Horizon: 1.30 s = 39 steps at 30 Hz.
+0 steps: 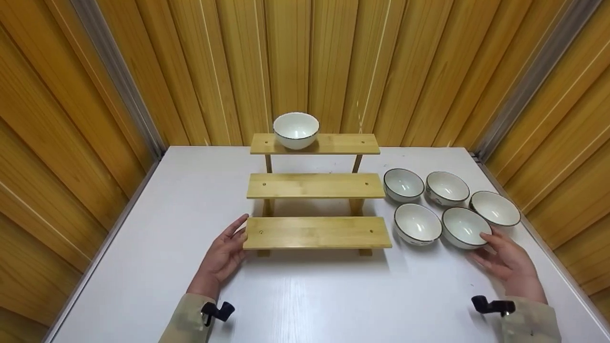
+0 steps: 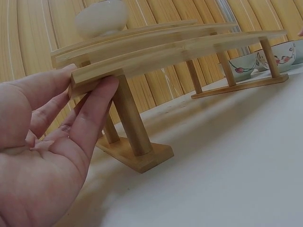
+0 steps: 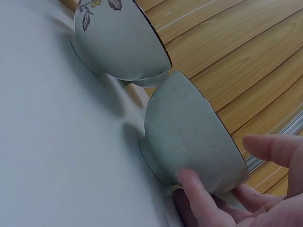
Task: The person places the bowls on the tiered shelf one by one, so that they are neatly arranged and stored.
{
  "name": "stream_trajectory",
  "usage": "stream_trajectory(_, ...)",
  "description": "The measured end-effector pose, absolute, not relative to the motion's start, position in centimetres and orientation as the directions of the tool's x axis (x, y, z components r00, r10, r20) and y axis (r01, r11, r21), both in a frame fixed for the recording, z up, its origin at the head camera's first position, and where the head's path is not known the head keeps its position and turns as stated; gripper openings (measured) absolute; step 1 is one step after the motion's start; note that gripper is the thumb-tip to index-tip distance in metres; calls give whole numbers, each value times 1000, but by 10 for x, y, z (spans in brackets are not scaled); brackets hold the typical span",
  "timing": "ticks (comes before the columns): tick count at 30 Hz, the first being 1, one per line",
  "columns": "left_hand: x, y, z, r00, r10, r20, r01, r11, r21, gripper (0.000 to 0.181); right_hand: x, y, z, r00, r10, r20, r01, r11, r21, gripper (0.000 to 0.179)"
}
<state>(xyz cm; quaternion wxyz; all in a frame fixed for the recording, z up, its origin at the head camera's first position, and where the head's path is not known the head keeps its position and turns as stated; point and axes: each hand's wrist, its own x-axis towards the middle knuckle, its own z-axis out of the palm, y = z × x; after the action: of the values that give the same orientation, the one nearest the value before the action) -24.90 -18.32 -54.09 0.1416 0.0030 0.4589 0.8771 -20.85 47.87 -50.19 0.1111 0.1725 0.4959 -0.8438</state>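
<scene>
A three-step wooden display stand stands on the table. My left hand grips the left end of its lowest board, with fingers above and below the edge in the left wrist view. One white bowl sits on the top board, left of its middle. At the right, my right hand holds the near right bowl by its right side. Its thumb is over the dark rim, and its other fingers touch the outer wall. This bowl stands upright on the table, by the look of it.
Right of the stand, several more upright bowls are grouped closely: a near one, two behind and one far right. Painted flowers show on some outer walls. Wood-patterned walls enclose the white table at the back and sides.
</scene>
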Motion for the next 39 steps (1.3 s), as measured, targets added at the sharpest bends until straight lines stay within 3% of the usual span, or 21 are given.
stream_trajectory(2,-249,-183,-541,-960,250,-122,-243,-536,809,64,-209,478,-503,-916,-20,-401,356,-504,-787,39)
stream_trajectory(7,-249,-182,-541,-961,254,-112,-236,-534,812,65,-210,478,-503,-903,15,-429,367,-495,-788,88)
stream_trajectory(9,-249,-182,-541,-959,263,-102,-233,-533,813,65,-210,479,-501,-895,35,-446,378,-473,-796,93)
stream_trajectory(11,-249,-182,-541,-958,272,-95,-233,-535,812,65,-209,481,-501,-890,55,-453,381,-455,-805,86)
stream_trajectory(16,-249,-183,-540,-955,284,-82,-232,-545,806,65,-207,483,-500,-900,67,-431,364,-429,-827,45)
stream_trajectory(27,-249,-183,-541,-959,267,-92,-229,-549,804,65,-205,482,-500,-896,33,-444,400,-374,-836,43)
stream_trajectory(30,-249,-183,-542,-960,259,-106,-238,-553,798,64,-203,481,-500,-890,12,-456,417,-383,-824,54)
stream_trajectory(32,-249,-183,-542,-960,259,-109,-241,-557,795,63,-202,480,-501,-894,4,-448,410,-399,-820,52)
stream_trajectory(35,-249,-183,-541,-960,259,-108,-242,-567,787,63,-202,480,-503,-907,6,-422,379,-428,-821,36)
stream_trajectory(39,-249,-183,-541,-959,269,-91,-232,-556,798,64,-201,481,-504,-910,20,-415,367,-432,-824,40)
